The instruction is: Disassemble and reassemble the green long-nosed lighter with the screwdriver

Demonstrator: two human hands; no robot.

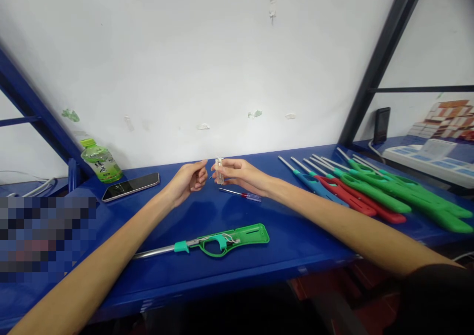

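My right hand grips a small clear plastic lighter tank upright between thumb and fingers, above the far part of the blue table. Close beside it on the left, my left hand is closed, its fingers curled and thumb against the forefinger; anything inside is too small to make out. Below the right hand lies a screwdriver with a purple handle. Nearer the front edge, a green gas lighter lies with its casing opened, showing wires, a teal trigger and a long metal tube.
Several assembled lighters with green, red and blue handles lie at the right. A phone and a green-capped bottle stand at the left. A white power strip is at far right. The wall rises behind the table.
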